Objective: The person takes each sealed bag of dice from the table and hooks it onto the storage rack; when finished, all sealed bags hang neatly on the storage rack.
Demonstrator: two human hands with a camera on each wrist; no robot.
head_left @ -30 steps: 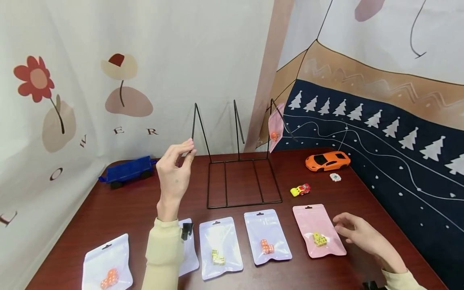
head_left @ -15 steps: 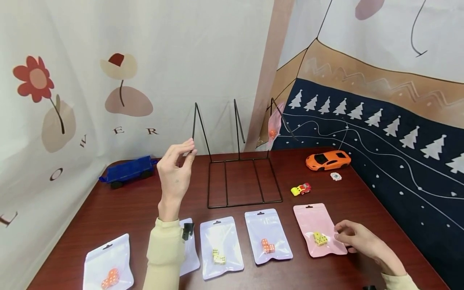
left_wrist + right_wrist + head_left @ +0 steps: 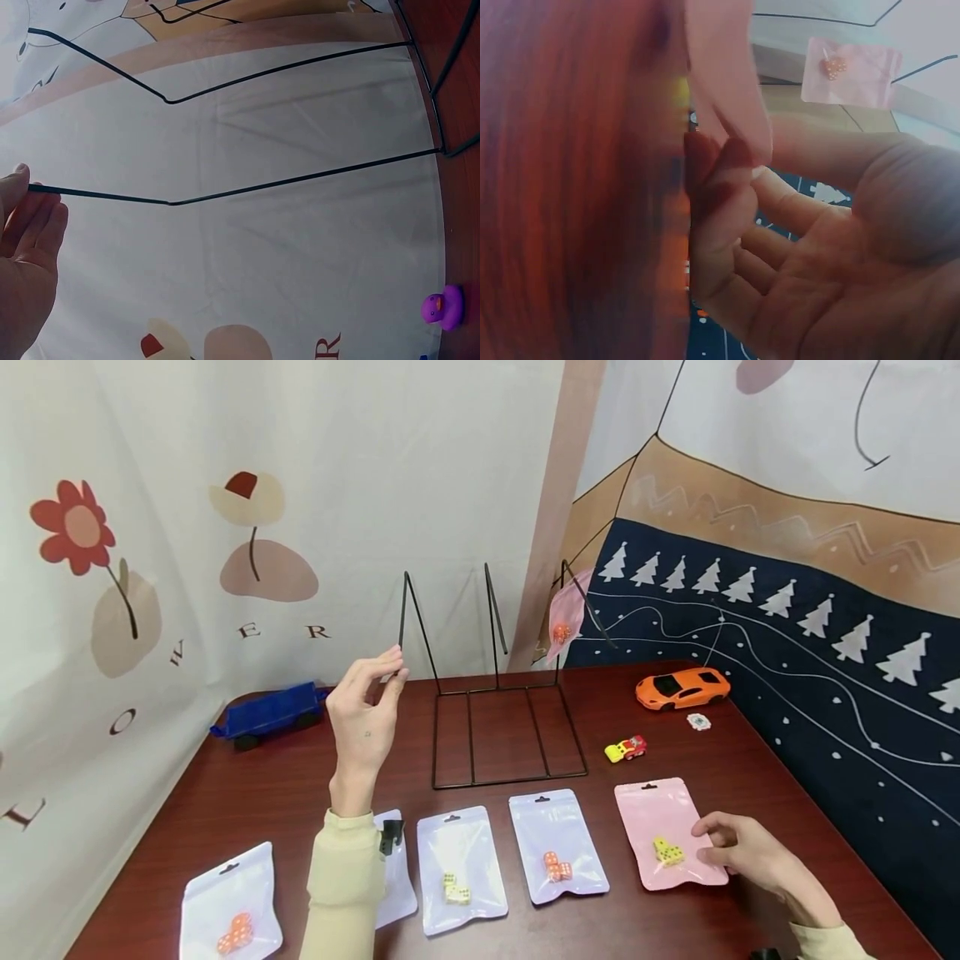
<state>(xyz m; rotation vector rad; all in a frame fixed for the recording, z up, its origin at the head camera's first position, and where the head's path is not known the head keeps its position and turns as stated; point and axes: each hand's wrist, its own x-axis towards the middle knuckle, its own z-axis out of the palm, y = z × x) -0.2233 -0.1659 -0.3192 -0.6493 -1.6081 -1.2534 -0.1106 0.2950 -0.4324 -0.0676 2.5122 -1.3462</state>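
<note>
Left hand (image 3: 365, 714) pinches a prong (image 3: 112, 196) of a black wire rack (image 3: 510, 780); right hand (image 3: 757, 852) pinches a pink zip pouch (image 3: 651, 812).
The pouch, yellow dice (image 3: 669, 852) inside, lies just left of the right hand.

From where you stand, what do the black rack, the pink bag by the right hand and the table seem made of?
Rack: probably metal, with a smooth dark finish; thin wires with firm bends suggest it.
Pink bag: likely glossy plastic film; it shines and puckers at the bottom.
Table: wood or laminate, slightly shiny; the reddish-brown streaks fit either.
</note>
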